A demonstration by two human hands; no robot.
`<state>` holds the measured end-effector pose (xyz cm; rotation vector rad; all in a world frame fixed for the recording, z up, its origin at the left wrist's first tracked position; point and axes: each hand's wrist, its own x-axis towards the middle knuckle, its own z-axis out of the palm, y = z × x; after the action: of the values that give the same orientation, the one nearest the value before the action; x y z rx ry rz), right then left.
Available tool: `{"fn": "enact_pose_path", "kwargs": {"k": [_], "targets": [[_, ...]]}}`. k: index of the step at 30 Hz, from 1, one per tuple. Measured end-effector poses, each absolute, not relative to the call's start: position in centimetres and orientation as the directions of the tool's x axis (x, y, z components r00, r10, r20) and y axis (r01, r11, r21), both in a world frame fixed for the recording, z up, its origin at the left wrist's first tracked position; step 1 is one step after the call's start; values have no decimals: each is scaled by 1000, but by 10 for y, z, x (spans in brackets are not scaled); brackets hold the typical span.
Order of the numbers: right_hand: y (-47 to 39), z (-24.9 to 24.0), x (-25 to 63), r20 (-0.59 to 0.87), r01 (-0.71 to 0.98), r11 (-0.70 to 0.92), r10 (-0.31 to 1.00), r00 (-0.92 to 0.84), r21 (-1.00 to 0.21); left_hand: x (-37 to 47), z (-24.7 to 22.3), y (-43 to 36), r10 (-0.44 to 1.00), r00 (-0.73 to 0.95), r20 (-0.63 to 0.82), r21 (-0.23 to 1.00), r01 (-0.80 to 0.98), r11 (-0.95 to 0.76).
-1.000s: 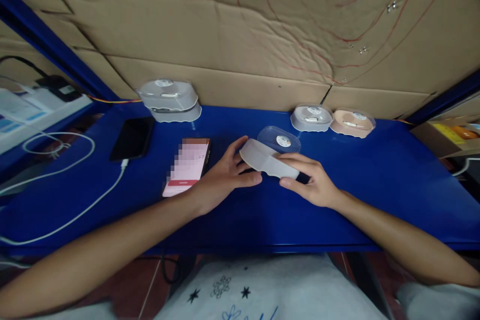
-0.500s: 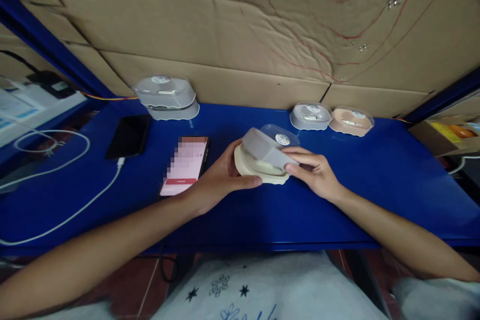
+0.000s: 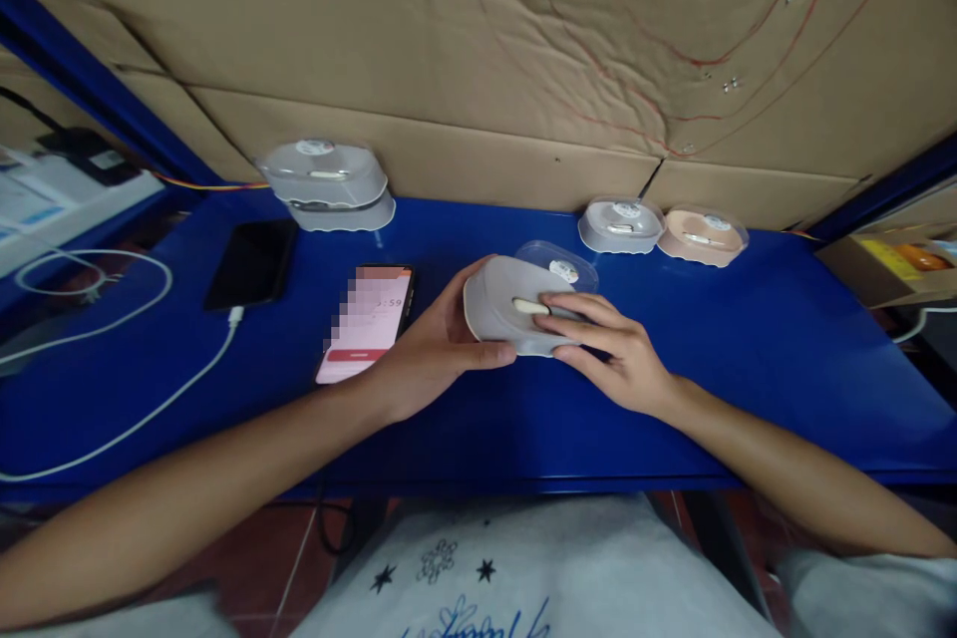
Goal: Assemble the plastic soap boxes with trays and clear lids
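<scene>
My left hand (image 3: 464, 339) is closed round the left side of a small oval plastic box, its thumb along the near edge. The box's cream base (image 3: 470, 307) shows only as a thin strip at the left. Over it lies a frosted grey plastic cover (image 3: 500, 289), with a small cream handle (image 3: 529, 306) in its middle. My right hand (image 3: 617, 349) grips the cover's right side, fingers on top and thumb at the near edge. A clear lid with a round white sticker (image 3: 564, 270) stands just behind, partly hidden by the box.
Two stacked grey boxes (image 3: 329, 184) stand at the back left. A grey box (image 3: 620, 226) and a peach box (image 3: 703, 236) are at the back right. Left of my hands lie a lit phone (image 3: 370, 319) and a dark phone (image 3: 250, 264) on a white cable (image 3: 186, 399).
The frosted grey cover has gone from tilted above the cream base to lying flat over it. My right fingers have shifted from its edge onto its top.
</scene>
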<state>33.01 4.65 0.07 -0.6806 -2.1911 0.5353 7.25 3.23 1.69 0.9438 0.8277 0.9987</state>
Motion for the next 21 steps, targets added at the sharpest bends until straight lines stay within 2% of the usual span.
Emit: {"fn": "enact_pose_path", "kwargs": {"k": [3, 5, 8, 10, 12, 14, 17, 19, 21], "targets": [[50, 1, 333, 521, 318, 828, 544, -658, -462, 72, 17, 32, 932, 331, -148, 917, -307, 255], [58, 1, 339, 498, 344, 829, 545, -675, -441, 72, 18, 32, 930, 327, -169, 916, -297, 271], [78, -4, 350, 476, 500, 739, 673, -566, -450, 72, 18, 31, 907, 350, -232, 899, -279, 338], [92, -11, 356, 402, 633, 652, 758, -514, -419, 72, 16, 30, 870, 391, -301, 872, -256, 416], [103, -19, 361, 302, 703, 610, 792, -530, -367, 71, 14, 31, 832, 426, -355, 841, -244, 483], [109, -25, 362, 263, 716, 589, 808, -526, -375, 71, 11, 31, 809, 447, -382, 813, -255, 524], [109, -27, 360, 308, 659, 504, 864, -399, -559, 71, 11, 33, 817, 418, -397, 783, -310, 539], [103, -26, 357, 276, 505, 417, 902, -331, -756, 71, 12, 35, 834, 382, -398, 773, -350, 529], [94, -25, 352, 232, 313, 351, 904, -358, -883, 71, 14, 37, 851, 357, -385, 768, -387, 510]]}}
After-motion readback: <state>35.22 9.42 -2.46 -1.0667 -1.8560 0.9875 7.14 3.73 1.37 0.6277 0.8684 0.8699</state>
